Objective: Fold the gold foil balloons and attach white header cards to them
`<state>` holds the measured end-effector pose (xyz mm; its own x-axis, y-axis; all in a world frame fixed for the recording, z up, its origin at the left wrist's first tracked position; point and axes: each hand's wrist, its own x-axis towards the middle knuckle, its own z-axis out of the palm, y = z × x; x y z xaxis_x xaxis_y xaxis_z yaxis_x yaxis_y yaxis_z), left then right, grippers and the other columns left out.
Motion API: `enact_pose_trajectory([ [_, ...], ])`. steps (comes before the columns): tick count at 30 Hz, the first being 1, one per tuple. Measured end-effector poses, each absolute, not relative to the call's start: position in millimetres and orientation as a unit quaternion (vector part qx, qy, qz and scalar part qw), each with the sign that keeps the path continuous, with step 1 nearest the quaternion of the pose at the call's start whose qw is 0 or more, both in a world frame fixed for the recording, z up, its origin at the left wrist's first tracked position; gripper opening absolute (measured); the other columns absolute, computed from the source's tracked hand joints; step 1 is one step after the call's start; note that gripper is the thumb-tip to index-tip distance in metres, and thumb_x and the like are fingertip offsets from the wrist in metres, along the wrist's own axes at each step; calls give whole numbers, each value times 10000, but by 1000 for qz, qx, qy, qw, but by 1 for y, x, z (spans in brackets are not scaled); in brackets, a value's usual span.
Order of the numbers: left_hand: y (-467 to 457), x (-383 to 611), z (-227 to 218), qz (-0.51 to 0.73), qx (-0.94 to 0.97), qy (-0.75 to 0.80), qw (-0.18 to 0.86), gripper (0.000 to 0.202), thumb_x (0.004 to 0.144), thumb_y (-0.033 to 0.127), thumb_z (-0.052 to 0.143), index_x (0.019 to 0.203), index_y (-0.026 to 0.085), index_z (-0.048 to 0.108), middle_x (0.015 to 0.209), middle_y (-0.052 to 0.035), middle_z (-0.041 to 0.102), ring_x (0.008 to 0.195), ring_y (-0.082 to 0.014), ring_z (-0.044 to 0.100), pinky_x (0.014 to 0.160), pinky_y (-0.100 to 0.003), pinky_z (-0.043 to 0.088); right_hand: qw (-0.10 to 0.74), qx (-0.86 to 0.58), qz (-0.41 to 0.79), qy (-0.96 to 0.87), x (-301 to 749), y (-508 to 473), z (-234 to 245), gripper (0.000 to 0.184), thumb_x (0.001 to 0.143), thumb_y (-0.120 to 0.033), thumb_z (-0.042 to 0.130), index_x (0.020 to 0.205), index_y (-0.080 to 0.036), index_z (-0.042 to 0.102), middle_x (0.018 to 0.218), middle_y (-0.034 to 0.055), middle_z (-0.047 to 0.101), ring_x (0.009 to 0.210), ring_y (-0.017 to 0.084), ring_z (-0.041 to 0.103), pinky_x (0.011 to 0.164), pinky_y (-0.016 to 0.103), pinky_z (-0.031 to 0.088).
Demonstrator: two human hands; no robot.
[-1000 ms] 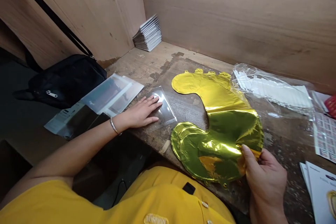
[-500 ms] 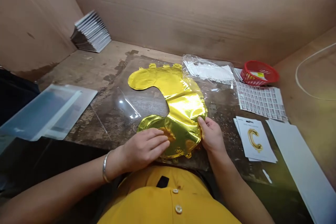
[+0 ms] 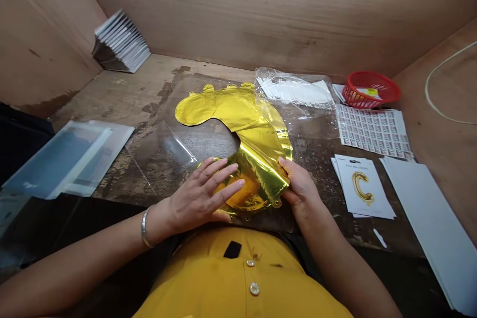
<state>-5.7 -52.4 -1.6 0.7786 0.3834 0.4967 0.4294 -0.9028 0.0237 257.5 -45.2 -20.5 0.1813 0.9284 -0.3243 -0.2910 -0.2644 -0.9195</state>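
We have a flat gold foil balloon (image 3: 257, 126) in front of us on the worn wooden table (image 3: 93, 97), close to the near edge. Our right hand (image 3: 303, 186) pinches its right edge, thumb on top, and the foil bends up there. Our left hand (image 3: 199, 191) is over its lower part, fingers spread; we can't tell how hard they press, if at all. It looks very light, floppy and slippery, and may crease easily, so the outer edge seems best to hold. Beyond lies a clear bag (image 3: 298, 92); to the right, a picture card (image 3: 367, 189).
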Motion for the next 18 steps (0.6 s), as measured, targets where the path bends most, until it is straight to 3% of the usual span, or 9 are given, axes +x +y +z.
enact_pose_trajectory([
  [3, -54, -1, -7, -262, -937, -226, 49, 567, 852, 360, 679, 1347, 211, 446, 1370, -129, 508, 1395, -305, 340, 1156, -516, 305, 524, -546, 627, -187, 251, -44, -19, 127, 714, -299, 682, 779, -215, 612, 697, 64, 718, 730, 269, 710, 634, 413, 623],
  [7, -54, 6, -14, -260, -928, -262, 39, 727, 804, 516, 689, 1391, 208, 390, 1417, -158, 436, 1419, -341, 276, 1173, -570, 215, 518, -514, 672, -124, 243, -44, -10, 117, 748, -259, 644, 841, -189, 630, 763, 83, 732, 803, 280, 714, 680, 423, 627],
  [9, -54, 10, -16, -274, -923, -269, 39, 726, 801, 518, 688, 1386, 210, 388, 1432, -168, 409, 1421, -356, 263, 1161, -593, 216, 514, -502, 683, -135, 241, -43, -7, 115, 767, -268, 632, 852, -190, 634, 778, 84, 734, 837, 279, 711, 697, 420, 625],
  [14, -50, 11, -12, -321, -902, -279, 73, 384, 853, 214, 653, 1219, 182, 542, 1229, -124, 601, 1287, -292, 468, 1097, -487, 374, 512, -498, 680, -167, 240, -41, -10, 131, 757, -308, 655, 823, -202, 617, 772, 72, 723, 852, 269, 702, 722, 413, 613],
  [18, -46, 0, 4, -332, -914, -230, 50, 172, 896, 137, 575, 1053, 188, 620, 990, -43, 716, 1006, -213, 631, 970, -392, 454, 512, -555, 626, -196, 247, -45, -13, 180, 712, -351, 682, 737, -212, 571, 650, 31, 671, 675, 231, 673, 648, 385, 588],
])
